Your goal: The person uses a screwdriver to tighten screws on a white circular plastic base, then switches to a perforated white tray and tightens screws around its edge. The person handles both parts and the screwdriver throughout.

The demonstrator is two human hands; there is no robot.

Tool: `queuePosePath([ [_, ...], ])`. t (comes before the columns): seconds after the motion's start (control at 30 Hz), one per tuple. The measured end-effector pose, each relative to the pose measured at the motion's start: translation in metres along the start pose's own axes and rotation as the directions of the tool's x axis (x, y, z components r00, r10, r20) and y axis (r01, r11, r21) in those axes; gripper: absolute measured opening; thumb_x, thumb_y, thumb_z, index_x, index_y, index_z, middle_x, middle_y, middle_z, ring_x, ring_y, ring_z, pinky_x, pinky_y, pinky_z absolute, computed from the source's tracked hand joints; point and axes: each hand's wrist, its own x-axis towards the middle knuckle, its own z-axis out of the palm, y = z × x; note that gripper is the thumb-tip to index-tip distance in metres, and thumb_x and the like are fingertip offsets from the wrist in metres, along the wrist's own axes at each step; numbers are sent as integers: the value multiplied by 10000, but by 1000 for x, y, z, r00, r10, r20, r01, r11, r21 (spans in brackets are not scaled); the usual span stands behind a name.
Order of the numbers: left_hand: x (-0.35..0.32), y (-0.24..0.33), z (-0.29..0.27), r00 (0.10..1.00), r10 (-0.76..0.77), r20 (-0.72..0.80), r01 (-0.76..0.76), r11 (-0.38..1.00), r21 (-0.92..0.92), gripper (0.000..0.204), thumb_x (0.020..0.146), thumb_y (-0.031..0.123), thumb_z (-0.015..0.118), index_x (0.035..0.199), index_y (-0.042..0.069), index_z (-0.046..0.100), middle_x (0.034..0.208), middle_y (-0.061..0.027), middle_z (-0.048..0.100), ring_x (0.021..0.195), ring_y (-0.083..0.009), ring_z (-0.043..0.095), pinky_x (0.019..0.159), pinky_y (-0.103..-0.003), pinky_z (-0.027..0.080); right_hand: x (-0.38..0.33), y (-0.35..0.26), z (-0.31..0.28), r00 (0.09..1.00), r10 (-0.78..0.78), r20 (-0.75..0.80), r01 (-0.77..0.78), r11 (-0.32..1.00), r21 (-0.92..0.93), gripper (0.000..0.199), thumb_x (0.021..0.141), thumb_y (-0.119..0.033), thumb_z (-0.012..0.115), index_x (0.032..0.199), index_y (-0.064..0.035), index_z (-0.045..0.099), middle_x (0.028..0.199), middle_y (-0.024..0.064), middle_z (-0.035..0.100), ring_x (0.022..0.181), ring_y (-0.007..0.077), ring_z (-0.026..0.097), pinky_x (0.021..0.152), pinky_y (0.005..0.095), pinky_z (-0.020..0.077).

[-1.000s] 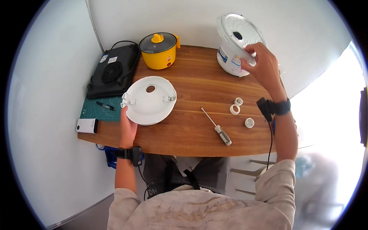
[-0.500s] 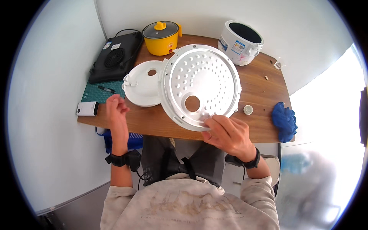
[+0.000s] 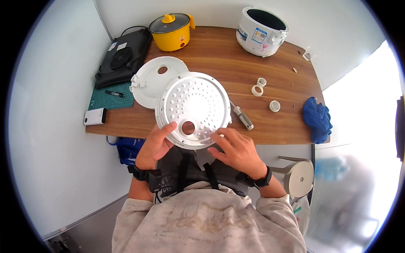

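Note:
A round rice cooker lid part (image 3: 198,101) with a white rim and a dimpled silver face is tilted toward me at the table's front edge. My left hand (image 3: 155,147) grips its lower left rim, thumb on the face beside the round hole. At the lower right, my right hand (image 3: 238,151) has its bent fingertips on the face and its thumb by the rim. A small whitish spot shows at those fingertips; I cannot tell what it is. Behind the lid part lies a white round cover (image 3: 147,82) with a hole, partly hidden.
A screwdriver (image 3: 243,118) lies right of the lid part. Beyond it are white rings (image 3: 257,90) and a white cap (image 3: 274,106). The white cooker body (image 3: 260,36), yellow pot (image 3: 173,38) and black induction cooker (image 3: 122,59) stand behind. A blue cloth (image 3: 316,120) is at right.
The lid part has come down and left, nearer to me. My left hand, raised and apart before, now holds its rim. The screwdriver and white rings have come into sight.

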Motion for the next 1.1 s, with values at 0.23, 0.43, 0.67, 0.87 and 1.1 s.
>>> queuePosePath([
  [0.23, -4, -5, -12, 1000, -6, -24, 4, 998, -63, 663, 922, 221, 687, 1475, 27, 377, 1425, -134, 519, 1270, -266, 563, 1049, -411, 499, -21, 41, -2, 854, 512, -88, -517, 820, -247, 416, 864, -254, 733, 1205, -58, 598, 1200, 149, 550, 1068, 324, 583, 803, 424, 522],
  [0.43, -2, -4, -4, 999, -18, 49, 16, 999, 32, 768, 862, 105, 721, 1514, 30, 322, 1435, -154, 505, 1324, -278, 516, 1088, -411, 468, -37, 70, 25, 861, 506, -53, -491, 798, -348, 408, 863, -269, 738, 1179, -45, 610, 1107, 138, 575, 1005, 317, 577, 829, 417, 482],
  [0.67, 1, -7, 1, 995, 51, 88, -59, 994, 95, 804, 816, 70, 751, 1506, 28, 340, 1426, -137, 508, 1330, -263, 501, 1130, -411, 413, -34, 74, 25, 827, 558, -64, -548, 776, -313, 279, 873, -229, 709, 1039, -35, 596, 965, 124, 599, 888, 311, 583, 743, 433, 486],
  [0.87, 3, -9, 4, 996, 49, 76, -55, 995, 83, 797, 825, 37, 733, 1513, 31, 330, 1436, -141, 503, 1338, -265, 497, 1135, -418, 408, -42, 65, 5, 671, 727, -150, -728, 683, 52, 251, 869, -166, 672, 1035, -34, 538, 823, 140, 651, 728, 355, 622, 672, 427, 496],
  [1.1, 20, -17, 14, 997, 21, 77, -26, 998, 61, 693, 865, -1, 695, 1473, 48, 366, 1404, -83, 520, 1263, -207, 546, 1071, -374, 462, -54, 34, -39, 575, 818, 20, -757, 523, 391, 263, 833, -93, 670, 1033, -41, 508, 757, 91, 622, 626, 154, 505, 618, 294, 435],
])
